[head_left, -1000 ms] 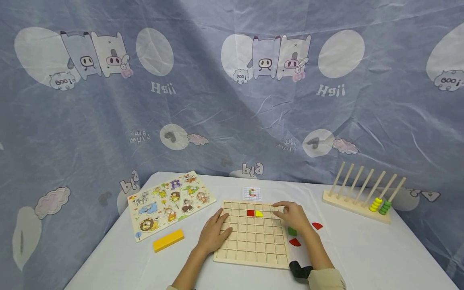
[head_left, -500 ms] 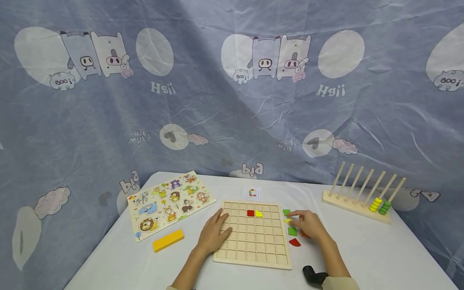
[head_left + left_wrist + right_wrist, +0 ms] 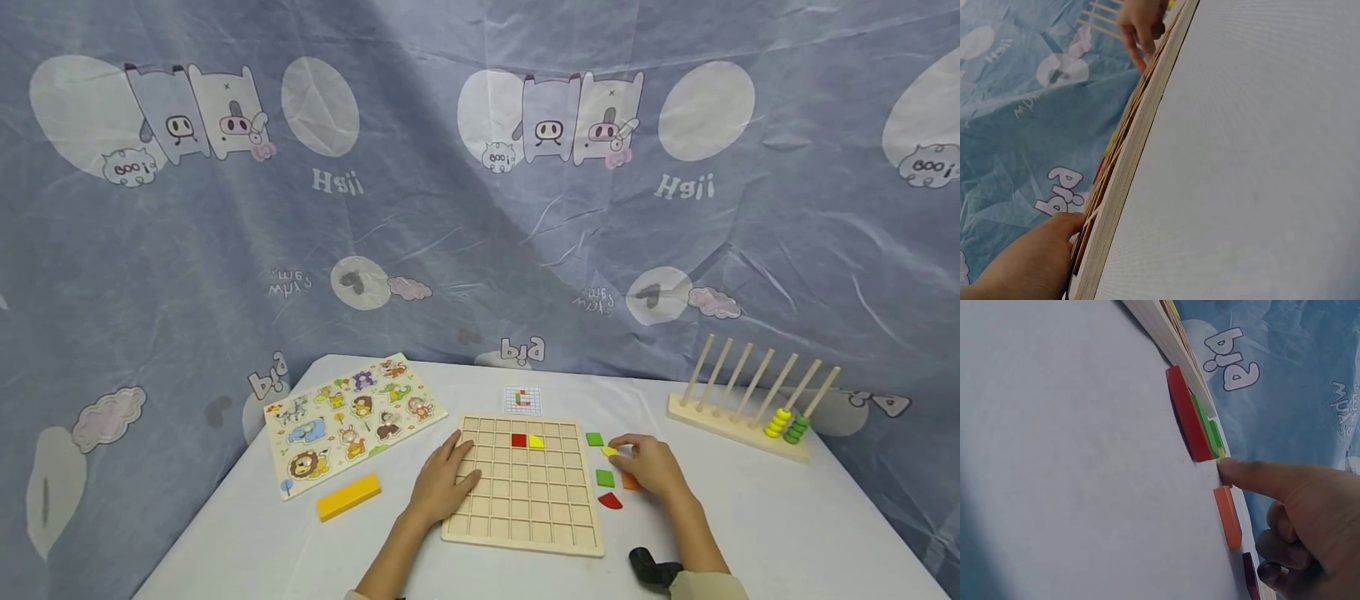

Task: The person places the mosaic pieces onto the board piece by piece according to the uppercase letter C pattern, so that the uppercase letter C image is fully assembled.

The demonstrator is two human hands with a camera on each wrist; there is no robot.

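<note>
My left hand (image 3: 441,483) rests with fingers spread on the left edge of a wooden grid board (image 3: 517,492). In the left wrist view, its thumb lies along the rim. My right hand (image 3: 651,468), right of the board, pinches a small yellow tile (image 3: 608,451) between thumb and index finger, low over the table. A red tile (image 3: 519,441) and a yellow-and-white tile (image 3: 536,442) sit side by side in the board's upper cells. Near the right hand lie a green square (image 3: 594,439), another green square (image 3: 605,478), a red quarter-round tile (image 3: 610,501) and a partly covered orange tile (image 3: 631,482).
A pattern card (image 3: 522,401) lies behind the board. To the left are an animal puzzle board (image 3: 341,454) and a yellow-orange block (image 3: 348,497). A wooden peg rack (image 3: 738,429) with yellow and green beads stands at the back right. A dark red piece (image 3: 1250,575) shows in the right wrist view.
My right hand has moved from the board's upper right corner to the loose tiles, and the yellow tile has shifted slightly right and away from the board. The left hand has stayed still.
</note>
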